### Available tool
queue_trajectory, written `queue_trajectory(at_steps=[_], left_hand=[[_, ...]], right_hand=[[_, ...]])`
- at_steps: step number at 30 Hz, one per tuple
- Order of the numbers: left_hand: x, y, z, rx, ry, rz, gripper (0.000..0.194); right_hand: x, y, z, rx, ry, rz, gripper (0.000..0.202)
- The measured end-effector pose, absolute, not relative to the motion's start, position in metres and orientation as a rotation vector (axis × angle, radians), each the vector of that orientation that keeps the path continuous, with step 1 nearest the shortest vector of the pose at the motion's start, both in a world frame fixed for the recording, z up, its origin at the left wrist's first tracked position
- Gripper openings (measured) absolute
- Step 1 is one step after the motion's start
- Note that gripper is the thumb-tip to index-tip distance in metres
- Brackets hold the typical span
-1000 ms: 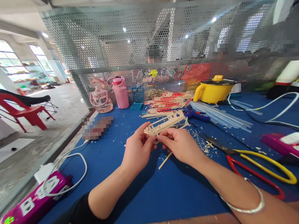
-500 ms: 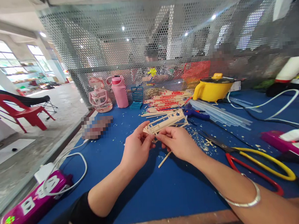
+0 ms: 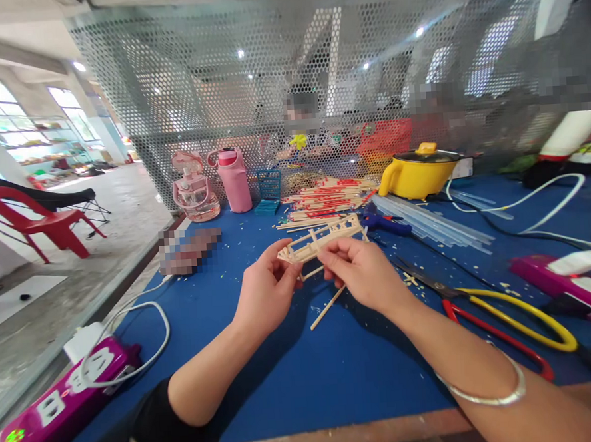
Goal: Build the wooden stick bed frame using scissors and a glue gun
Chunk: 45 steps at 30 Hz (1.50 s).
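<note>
A small model of pale wooden sticks (image 3: 307, 249) is held above the blue table (image 3: 306, 394). My left hand (image 3: 268, 283) pinches its left end between thumb and fingers. Closed at the model's near side, my right hand (image 3: 357, 270) has its thumb and fingertips pressed together against the sticks; what exactly lies between them is hidden. Below my right hand a loose wooden stick (image 3: 327, 308) slants over the table. Behind the model lies a heap of red-marked sticks (image 3: 329, 197).
Scissors (image 3: 460, 292), a blue glue gun (image 3: 388, 224) and clear glue sticks (image 3: 433, 224) lie at the right. A yellow pot (image 3: 417, 173) stands behind. Pink bottles (image 3: 236, 181) and a power strip (image 3: 68, 395) are at the left. A person sits beyond the mesh.
My right hand has shifted slightly right and up along the model, its fingertips now higher on the sticks. The model has tilted a little. My left hand keeps its grip.
</note>
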<state>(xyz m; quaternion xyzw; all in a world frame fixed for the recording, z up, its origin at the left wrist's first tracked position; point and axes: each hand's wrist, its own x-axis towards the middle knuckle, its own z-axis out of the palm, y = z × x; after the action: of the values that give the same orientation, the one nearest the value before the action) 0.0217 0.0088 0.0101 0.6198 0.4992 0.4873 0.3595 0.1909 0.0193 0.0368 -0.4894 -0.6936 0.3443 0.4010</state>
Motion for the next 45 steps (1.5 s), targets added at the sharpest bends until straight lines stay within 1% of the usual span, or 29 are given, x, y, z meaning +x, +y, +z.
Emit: queue_trajectory(at_steps=[2, 4, 7, 9, 11, 13, 16, 19, 21, 23, 25, 27, 29, 36, 38, 45], left_hand=[[0.017, 0.012, 0.013, 1.611, 1.298, 1.249, 0.048], [0.010, 0.016, 0.016, 1.619, 1.306, 1.236, 0.048], [0.002, 0.020, 0.020, 1.636, 1.309, 1.196, 0.046], [0.001, 0.020, 0.021, 1.667, 1.315, 1.135, 0.046], [0.003, 0.017, 0.021, 1.703, 1.307, 1.054, 0.046], [0.006, 0.012, 0.021, 1.772, 1.302, 0.971, 0.043], [0.007, 0.005, 0.020, 1.977, 1.364, 0.848, 0.036], [0.006, -0.002, 0.020, 2.175, 1.495, 0.692, 0.031], [0.006, -0.006, 0.022, 2.287, 1.593, 0.582, 0.030], [0.008, -0.009, 0.026, 2.426, 1.706, 0.518, 0.036], [0.013, -0.009, 0.029, 2.582, 1.759, 0.548, 0.050], [0.018, -0.006, 0.030, 2.671, 1.677, 0.623, 0.066], [0.022, -0.002, 0.028, 2.637, 1.543, 0.680, 0.075], [0.024, 0.003, 0.014, 2.362, 1.530, 0.904, 0.081], [0.023, 0.002, 0.014, 2.338, 1.511, 0.924, 0.081], [0.024, 0.004, 0.014, 2.346, 1.517, 0.935, 0.080]], right_hand=[[0.203, 0.016, 0.045, -1.290, -1.799, 0.760, 0.024], [0.220, 0.007, 0.050, -1.401, -1.985, 0.586, 0.026], [0.247, -0.011, 0.047, -1.717, -2.315, 0.257, 0.028], [0.264, -0.020, 0.039, -1.962, -2.402, 0.056, 0.028], [0.275, -0.025, 0.031, -2.143, -2.405, -0.066, 0.028], [0.279, -0.025, 0.027, -2.198, -2.392, -0.098, 0.028], [0.269, -0.022, 0.033, -2.048, -2.345, -0.098, 0.026], [0.247, -0.012, 0.045, -1.638, -2.310, -0.137, 0.022], [0.232, 0.000, 0.051, -1.359, -2.306, -0.124, 0.032], [0.221, 0.014, 0.052, -1.187, -2.317, -0.059, 0.040], [0.214, 0.025, 0.049, -1.084, -2.319, 0.032, 0.044], [0.212, 0.031, 0.042, -1.015, -2.316, 0.115, 0.047], [0.211, 0.032, 0.033, -0.979, -2.321, 0.154, 0.050], [0.207, 0.026, 0.014, -0.945, -2.281, 0.177, 0.053], [0.204, 0.026, 0.012, -0.947, -2.272, 0.194, 0.055], [0.201, 0.029, 0.011, -0.969, -2.219, 0.280, 0.050]])
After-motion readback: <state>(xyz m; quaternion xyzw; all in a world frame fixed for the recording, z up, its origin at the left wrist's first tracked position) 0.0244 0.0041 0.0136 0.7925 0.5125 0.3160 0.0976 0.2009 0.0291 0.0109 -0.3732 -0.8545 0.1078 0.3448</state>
